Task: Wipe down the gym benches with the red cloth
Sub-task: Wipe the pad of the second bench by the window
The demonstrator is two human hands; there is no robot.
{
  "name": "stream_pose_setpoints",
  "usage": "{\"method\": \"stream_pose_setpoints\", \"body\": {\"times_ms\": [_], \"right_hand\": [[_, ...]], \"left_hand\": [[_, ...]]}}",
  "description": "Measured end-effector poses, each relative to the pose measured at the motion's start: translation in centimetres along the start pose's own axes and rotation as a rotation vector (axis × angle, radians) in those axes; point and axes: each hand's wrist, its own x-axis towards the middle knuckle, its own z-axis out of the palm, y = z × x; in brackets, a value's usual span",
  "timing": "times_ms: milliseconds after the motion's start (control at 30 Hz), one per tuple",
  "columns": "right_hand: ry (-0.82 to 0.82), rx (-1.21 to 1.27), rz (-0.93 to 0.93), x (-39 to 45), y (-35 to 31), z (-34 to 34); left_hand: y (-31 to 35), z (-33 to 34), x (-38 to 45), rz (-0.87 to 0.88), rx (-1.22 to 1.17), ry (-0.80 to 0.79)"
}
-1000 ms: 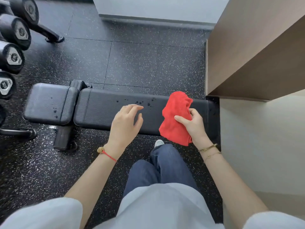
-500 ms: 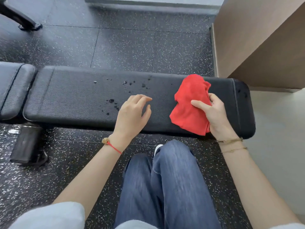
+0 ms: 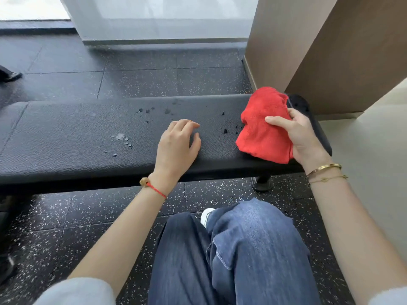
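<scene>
red cloth (image 3: 262, 130) bunched in your right hand (image 3: 300, 134) at far right end of black bench (image 3: 66, 137); your left hand (image 3: 177, 148) rests loose, empty, beside water droplets (image 3: 120, 137).

Red cloth (image 3: 263, 130) bunched at right end of black padded bench (image 3: 77, 137).
Crumpled, lying on the pad right of frame centre; droplets scattered across the textured top.

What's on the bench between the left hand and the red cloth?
Head view: a few dark droplets on bare bench padding, between the left hand and the cloth.
</scene>
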Motion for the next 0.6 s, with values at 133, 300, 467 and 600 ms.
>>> {"method": "stream_pose_setpoints", "body": {"times_ms": [133,300,467,600], "right_hand": [[0.006,-0.122,0.010,0.4,0.9,-1.2],[0.104,-0.721,-0.195,1.1,2.5,-1.0],[0.244,-1.215,-0.520,0.5,3.2,-0.7],[-0.020,-1.122,-0.601,0.4,3.8,0.4]], "left_hand": [[0.3,0.2,-0.1,-0.017,0.009,-0.009],[-0.2,0.2,-0.4,-0.010,0.037,-0.021],[-0.7,0.9,-0.5,0.008,0.091,0.009],[-1.0,1.5,-0.9,0.016,0.083,0.050]]}}
